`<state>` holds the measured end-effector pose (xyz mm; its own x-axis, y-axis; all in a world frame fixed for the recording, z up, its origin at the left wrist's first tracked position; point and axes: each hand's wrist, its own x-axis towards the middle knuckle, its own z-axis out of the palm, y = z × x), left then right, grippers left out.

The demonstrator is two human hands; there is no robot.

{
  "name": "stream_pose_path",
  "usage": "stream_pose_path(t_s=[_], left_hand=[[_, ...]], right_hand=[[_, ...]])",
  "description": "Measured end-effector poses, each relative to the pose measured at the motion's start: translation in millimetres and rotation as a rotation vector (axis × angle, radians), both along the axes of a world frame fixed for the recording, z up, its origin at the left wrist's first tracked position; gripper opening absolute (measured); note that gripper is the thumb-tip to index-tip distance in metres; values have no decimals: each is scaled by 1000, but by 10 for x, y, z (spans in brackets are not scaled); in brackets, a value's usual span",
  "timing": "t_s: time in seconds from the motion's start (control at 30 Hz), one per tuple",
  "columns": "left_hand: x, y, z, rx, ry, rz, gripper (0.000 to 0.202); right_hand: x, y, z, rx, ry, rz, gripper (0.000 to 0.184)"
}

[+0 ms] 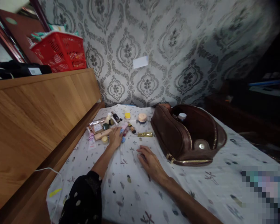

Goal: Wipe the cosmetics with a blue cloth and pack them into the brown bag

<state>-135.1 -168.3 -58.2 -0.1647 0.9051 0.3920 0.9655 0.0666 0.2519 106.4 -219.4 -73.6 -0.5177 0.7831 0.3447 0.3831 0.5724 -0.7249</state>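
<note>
My left hand (116, 137) rests among a cluster of cosmetics on a printed sheet (140, 189), its fingers bent over a pink tube (124, 126); whether they grip anything, I cannot tell. My right hand (152, 163) hovers over or rests on the sheet, its fingers loosely curled and holding nothing. A beige tube (101, 134) lies just left of my left fingers, with a round cream-coloured jar (105, 139) near it and a pink-and-white squeeze tube (91, 141) farther left. Beyond those fingers lies a black tube (116, 116). Just ahead of my right fingertips is a shiny gold tube (145, 134); farther ahead stands a peach-lidded jar (142, 117). To the right of my right fingers, a brown zippered cosmetic bag (169, 133) gapes open, a white-capped bottle (182, 116) inside.
</note>
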Motion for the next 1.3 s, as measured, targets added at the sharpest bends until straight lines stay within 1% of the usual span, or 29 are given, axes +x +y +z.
stream_pose_path(t_s=[0.17,0.27,0.6,0.7,0.77,0.83,0.97,1.03,1.17,1.3], left_hand=[[0,-17,22,36,-23,-74,32],[-4,-20,27,47,-27,-89,31],[-9,3,-51,19,-26,-12,33],[-30,47,-37,8,-20,12,32],[-63,120,9,0,-12,43,33],[-104,232,86,-8,5,79,37],[-159,541,273,-40,57,151,38],[-154,706,342,-66,83,190,36],[-96,979,388,-117,132,246,35],[-47,1148,384,-151,169,303,33]], right_hand=[[0,14,-12,0,16,6,29],[3,13,-2,-1,12,7,29],[2,15,11,-6,-15,5,33],[6,10,21,-4,-3,13,30],[4,11,14,0,8,10,29],[1,17,-5,1,18,5,29],[3,42,-50,4,10,8,29],[9,54,-67,4,-8,17,30],[16,67,-91,13,-5,20,31],[18,65,-91,28,19,12,30]])
